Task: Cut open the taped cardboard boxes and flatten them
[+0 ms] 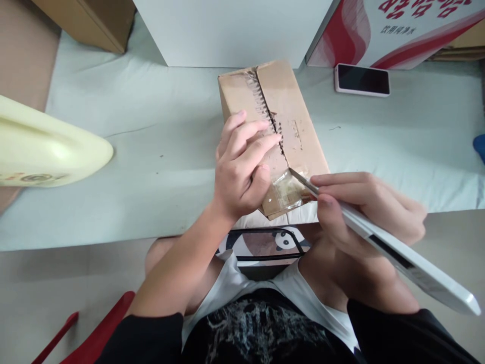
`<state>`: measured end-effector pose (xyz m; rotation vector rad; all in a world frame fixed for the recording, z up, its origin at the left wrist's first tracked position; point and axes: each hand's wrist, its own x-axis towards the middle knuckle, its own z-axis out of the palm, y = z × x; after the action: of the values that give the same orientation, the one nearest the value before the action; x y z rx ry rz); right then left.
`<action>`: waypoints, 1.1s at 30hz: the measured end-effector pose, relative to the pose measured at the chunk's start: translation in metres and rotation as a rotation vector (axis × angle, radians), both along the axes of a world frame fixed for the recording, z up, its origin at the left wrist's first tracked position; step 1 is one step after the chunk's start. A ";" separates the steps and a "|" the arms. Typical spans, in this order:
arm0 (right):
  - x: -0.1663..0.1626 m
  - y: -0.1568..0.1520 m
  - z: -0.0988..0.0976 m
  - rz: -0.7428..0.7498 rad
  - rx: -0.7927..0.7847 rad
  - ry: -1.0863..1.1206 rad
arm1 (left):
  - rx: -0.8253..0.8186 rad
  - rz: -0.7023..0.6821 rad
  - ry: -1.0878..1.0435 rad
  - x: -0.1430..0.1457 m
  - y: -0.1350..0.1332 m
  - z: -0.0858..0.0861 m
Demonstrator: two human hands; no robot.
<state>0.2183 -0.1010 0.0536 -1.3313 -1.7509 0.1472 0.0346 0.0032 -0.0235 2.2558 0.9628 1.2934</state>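
A small brown cardboard box lies at an angle near the front edge of the table, its top seam torn and ragged. Clear tape covers the seam's near end. My left hand rests on the left part of the box top, fingers spread across toward the seam. In my right hand is a white utility knife, gripped between thumb and fingers. Its blade tip touches the seam at the far edge of the tape.
A phone lies at the back right before a red and white carton. Behind the box stands a white panel. A pale yellow rounded object juts in from the left on the pale green cloth. A brown carton sits back left.
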 end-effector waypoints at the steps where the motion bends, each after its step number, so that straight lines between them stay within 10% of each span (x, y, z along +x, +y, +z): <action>1: -0.001 -0.001 0.000 -0.009 -0.021 0.023 | -0.002 0.004 -0.002 0.000 0.000 0.000; 33: 0.001 -0.010 0.024 -0.059 -0.205 0.047 | -0.012 0.034 0.032 0.001 0.001 0.000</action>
<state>0.2188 -0.1114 0.0775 -1.5126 -1.6897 0.3294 0.0353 0.0041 -0.0235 2.2671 1.0221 1.2658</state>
